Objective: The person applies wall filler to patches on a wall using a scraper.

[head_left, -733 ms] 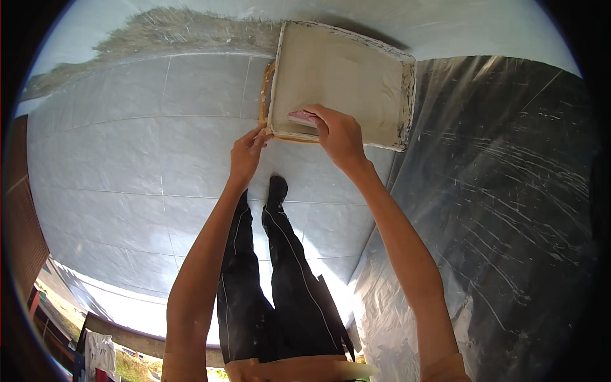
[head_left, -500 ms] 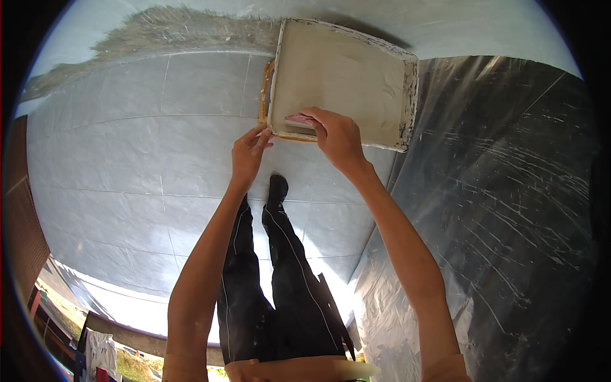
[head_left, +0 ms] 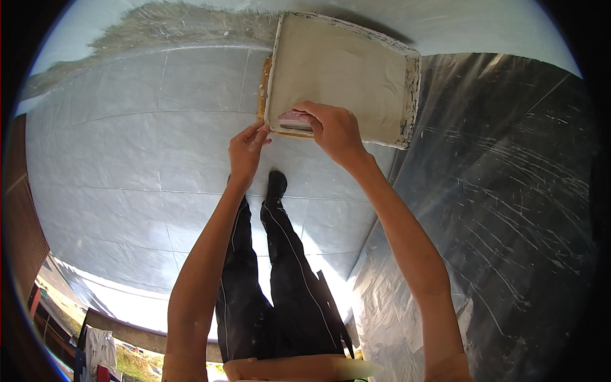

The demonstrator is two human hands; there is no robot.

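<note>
A rectangular tray-like board (head_left: 344,70) with a whitish, crusted rim holds a smooth layer of beige-grey plaster. My right hand (head_left: 338,130) grips a scraper (head_left: 296,119) with a pinkish grip and a flat pale blade. The blade is by the board's near edge, close to the near left corner. At that same corner my left hand (head_left: 247,148) has its fingers bent and pinched on the rim. Its fingertips are small here and partly overlap the edge. An orange-brown edge (head_left: 263,79) shows under the board's left side.
Large grey tiles (head_left: 121,146) cover the floor, where my black shoe (head_left: 276,183) stands below the board. Dark, scratched plastic sheeting (head_left: 503,191) hangs or lies on the right. A pale wall (head_left: 458,28) with a rough grey patch (head_left: 184,27) runs behind.
The scraper has turned a little, so more of its blade shows, and the right hand has shifted slightly up and left. The left hand stays at the corner. The whole view has shifted slightly.
</note>
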